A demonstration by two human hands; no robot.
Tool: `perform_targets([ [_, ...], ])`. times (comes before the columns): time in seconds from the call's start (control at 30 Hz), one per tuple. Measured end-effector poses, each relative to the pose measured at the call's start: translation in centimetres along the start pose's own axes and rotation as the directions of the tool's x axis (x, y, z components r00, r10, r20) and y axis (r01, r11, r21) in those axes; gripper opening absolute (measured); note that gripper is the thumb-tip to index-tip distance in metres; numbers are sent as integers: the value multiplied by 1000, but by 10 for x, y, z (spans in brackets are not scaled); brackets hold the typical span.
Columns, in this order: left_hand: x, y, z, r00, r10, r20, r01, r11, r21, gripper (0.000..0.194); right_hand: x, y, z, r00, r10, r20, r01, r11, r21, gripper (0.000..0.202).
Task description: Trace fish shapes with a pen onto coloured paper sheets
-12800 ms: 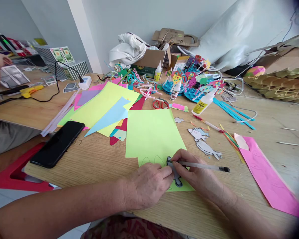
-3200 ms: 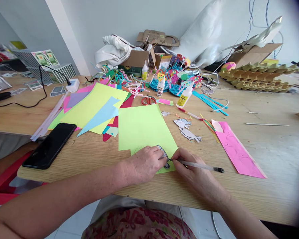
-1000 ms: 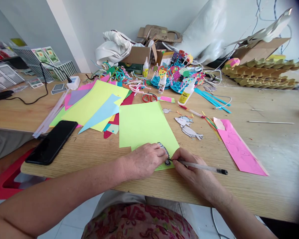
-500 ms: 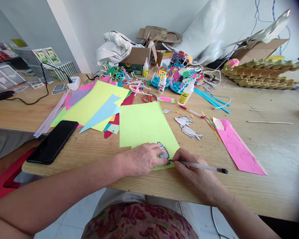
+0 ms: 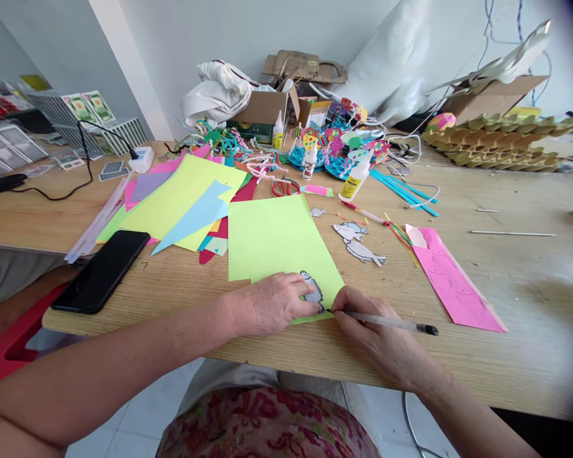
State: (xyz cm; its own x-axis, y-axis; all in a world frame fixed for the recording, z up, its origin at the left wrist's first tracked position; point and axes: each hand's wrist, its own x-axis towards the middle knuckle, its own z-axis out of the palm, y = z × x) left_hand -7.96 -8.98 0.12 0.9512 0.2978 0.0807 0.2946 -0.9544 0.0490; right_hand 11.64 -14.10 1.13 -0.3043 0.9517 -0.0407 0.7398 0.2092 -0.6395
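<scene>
My left hand (image 5: 272, 304) lies over the lower part of a light green sheet of paper (image 5: 272, 235), fingers stretched out and pressing down a grey paper fish cutout (image 5: 312, 286). Part of the cutout is hidden under those fingers. In my right hand (image 5: 370, 327) is a pen (image 5: 386, 320) with a clear barrel and a black end. Its tip touches or nearly touches the green paper at the lower end of the fish. More paper fish cutouts (image 5: 365, 252) lie to the right of the sheet, beside a pink paper strip (image 5: 451, 280) with pencil-like outlines.
Coloured paper sheets (image 5: 181, 191) and a black phone (image 5: 100, 272) lie to the left. Behind are red-handled scissors (image 5: 285, 186), a glue bottle (image 5: 356, 178), decorated paper crafts (image 5: 337, 143) and egg trays (image 5: 496, 143). Thin sticks (image 5: 513, 233) rest at the right.
The pen tip has shifted very slightly at the fish's lower end. My left hand keeps its place on the cutout. The view has moved a little.
</scene>
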Motion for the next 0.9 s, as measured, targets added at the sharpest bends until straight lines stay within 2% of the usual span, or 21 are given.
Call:
perform_targets([
  [0.57,0,-1,2,1000,-8,-23,7,1000,-30,26,-1,3,3,999,-36,1,36,999,1,11],
  [0.9,0,-4,5,999,-26,-42,22,993,-112,31,-2,2,5,1000,-2,7,1,998,57,10],
])
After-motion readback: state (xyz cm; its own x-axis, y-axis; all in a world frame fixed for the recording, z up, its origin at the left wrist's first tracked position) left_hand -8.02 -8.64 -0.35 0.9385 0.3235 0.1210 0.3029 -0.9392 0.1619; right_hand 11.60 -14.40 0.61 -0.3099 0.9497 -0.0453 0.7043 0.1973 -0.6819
